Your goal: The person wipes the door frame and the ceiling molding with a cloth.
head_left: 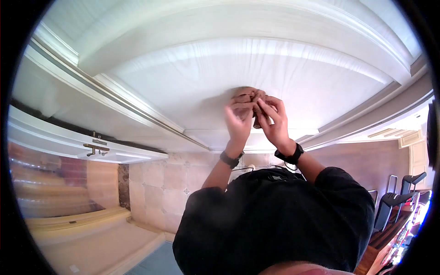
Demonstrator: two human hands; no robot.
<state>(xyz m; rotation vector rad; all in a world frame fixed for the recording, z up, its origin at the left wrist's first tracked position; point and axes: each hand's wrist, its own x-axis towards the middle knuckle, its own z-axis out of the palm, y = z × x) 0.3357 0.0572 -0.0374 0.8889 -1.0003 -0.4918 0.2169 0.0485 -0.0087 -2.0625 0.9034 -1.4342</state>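
Observation:
A crumpled brown cloth (248, 97) is bunched up in front of the white wood-grained panel (183, 68), at the middle of the head view. My right hand (276, 123) has its fingers bent round the right side of the cloth, with thumb and fingertips pinching a fold. On the other side, my left hand (239, 127) is closed at the cloth's lower left. It is slightly blurred, and some of its fingertips are hidden in the folds. Each wrist carries a dark band. Whether the cloth touches the panel I cannot tell.
Left of me is a white door with a brass handle (96, 149). Beige floor tiles (172, 176) lie below the panel. At the right are black padded objects on metal frames (394, 199) beside a wooden piece of furniture. A thin dark cable hangs near my wrists.

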